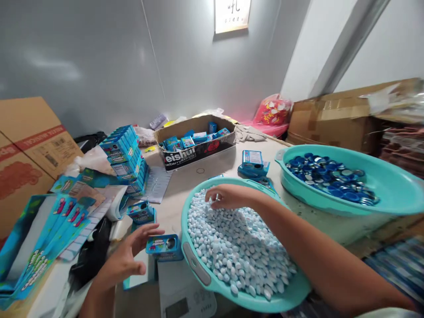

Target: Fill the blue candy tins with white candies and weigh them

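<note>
My left hand [127, 256] is open, its thumb and fingers spread just left of a small blue tin [162, 247] with a dark round hole in its top. The tin stands by the basin's rim, at the back edge of a white digital scale [187, 291]. My right hand [227, 196] rests on the small pale blue and white candies [232, 247] near the far side of a turquoise basin [197, 265]. Its fingers curl in around a few candies; the palm is hidden. Another blue tin [141, 213] stands behind my left hand.
Stacked blue tins [122, 154] and flat printed cartons [56, 229] lie left. A display box [198, 152] of blue packs stands at the back. A second turquoise basin [391, 176] with blue-and-silver round lids [331, 179] is at right, before cardboard boxes [327, 121].
</note>
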Available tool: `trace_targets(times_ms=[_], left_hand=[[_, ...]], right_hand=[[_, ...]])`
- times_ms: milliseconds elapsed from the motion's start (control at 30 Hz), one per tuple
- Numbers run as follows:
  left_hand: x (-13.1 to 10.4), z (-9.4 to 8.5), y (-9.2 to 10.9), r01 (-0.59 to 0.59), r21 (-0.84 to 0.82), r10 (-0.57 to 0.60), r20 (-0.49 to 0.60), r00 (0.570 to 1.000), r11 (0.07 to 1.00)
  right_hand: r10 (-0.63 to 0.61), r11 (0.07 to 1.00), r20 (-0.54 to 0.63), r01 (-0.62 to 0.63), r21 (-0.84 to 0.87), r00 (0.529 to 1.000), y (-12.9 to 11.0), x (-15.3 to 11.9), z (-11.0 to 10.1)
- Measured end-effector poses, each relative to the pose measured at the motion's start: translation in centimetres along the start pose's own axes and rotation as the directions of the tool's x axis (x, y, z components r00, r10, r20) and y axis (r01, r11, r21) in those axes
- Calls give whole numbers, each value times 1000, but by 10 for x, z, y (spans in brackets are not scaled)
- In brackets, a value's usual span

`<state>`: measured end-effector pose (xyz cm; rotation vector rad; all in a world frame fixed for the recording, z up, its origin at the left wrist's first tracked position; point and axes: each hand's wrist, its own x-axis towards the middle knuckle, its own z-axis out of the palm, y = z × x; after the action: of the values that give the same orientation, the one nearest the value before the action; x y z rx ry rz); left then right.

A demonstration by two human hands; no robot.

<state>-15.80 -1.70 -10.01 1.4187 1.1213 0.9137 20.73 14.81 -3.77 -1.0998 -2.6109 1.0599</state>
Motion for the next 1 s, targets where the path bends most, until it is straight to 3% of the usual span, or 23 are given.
trace_targets(times_ms=[100, 167, 233, 367, 467, 567, 633, 733, 833, 933, 1000], left_hand=[[-5, 7, -12, 9, 240, 19, -114, 993, 971], [-4, 13, -19, -26, 410, 116, -198, 973, 912], [-2, 19, -23, -120, 524, 259, -199, 945, 843], [2, 23, -17, -311, 656, 505, -124, 854, 688], [0, 21, -12, -333, 733, 579, -101, 809, 593], [-5, 17, -16, -317, 746, 635, -179, 751, 585], [-8, 16, -23, -302, 734, 667, -267, 696, 609], [-10, 19, -27, -223, 767, 705, -378, 600, 602], [-9, 21, -22, -185, 869, 793, -307, 526, 459], [-5, 19, -14, -223, 932, 855, -144, 498, 286], [-3, 18, -11, -232, 940, 855, -103, 509, 251]], right_hand=[[83, 993, -92, -75, 94, 992, -1, -3, -4], [156, 976, -180, -124, 178, 971, 1, -2, -6], [225, 951, -257, -153, 270, 940, 6, 0, -9], [311, 882, -335, -139, 451, 890, 16, 2, -17], [357, 830, -326, -138, 540, 875, 19, -1, -22], [406, 796, -326, -155, 585, 854, 24, -3, -25], [433, 788, -395, -128, 602, 810, 31, -1, -27], [492, 779, -569, -42, 625, 659, 46, 3, -34], [595, 743, -686, 37, 668, 419, 63, 5, -44], [727, 653, -656, 93, 752, 202, 78, 3, -50], [811, 555, -568, 120, 823, 138, 86, 0, -52]])
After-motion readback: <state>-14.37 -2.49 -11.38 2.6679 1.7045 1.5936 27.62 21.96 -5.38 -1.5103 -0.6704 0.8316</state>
